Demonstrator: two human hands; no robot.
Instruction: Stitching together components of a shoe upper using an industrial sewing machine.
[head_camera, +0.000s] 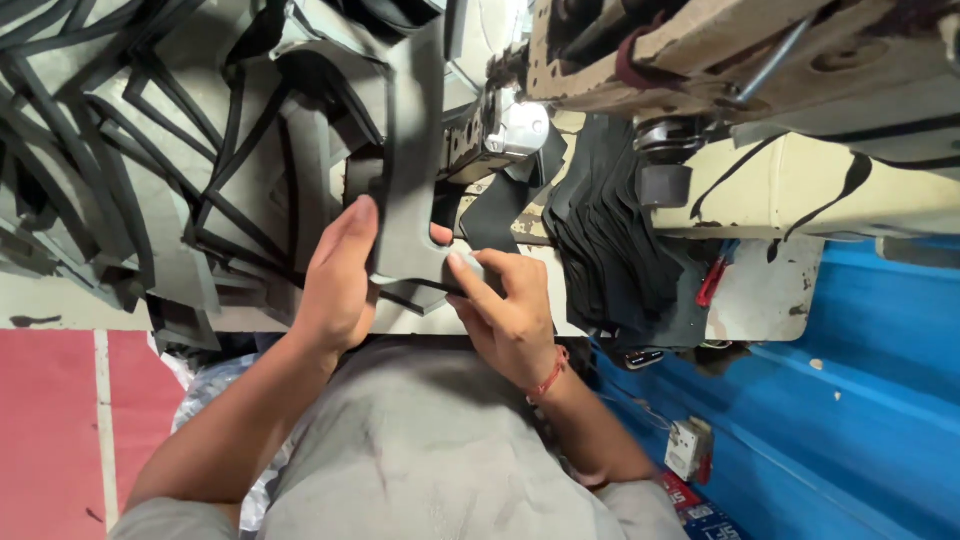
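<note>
both hands on one grey cut piece (408, 190), a long flat strip with a foot-shaped bottom end, held just off the front edge of the bench (60, 298). left hand (335, 285) is closed flat along its left edge, fingers up the side, likely to keep it straight. right hand (505, 310) pinches the bottom right corner between thumb and fingers, a red thread band (549, 378) on that wrist. the piece's top end points toward the sewing machine head (500, 130), probably lined up for feeding under the needle area; needle itself too small to make out. left of the hands a big loose heap of similar grey and black cut pieces (130, 150) covers the bench. right of the machine a stack of black pieces (610, 240) hangs over the edge, within reach of the right hand. red-handled snips (711, 282) lie beside that stack. blue panel (860, 400) lower right, red floor (50, 420) lower left.
</note>
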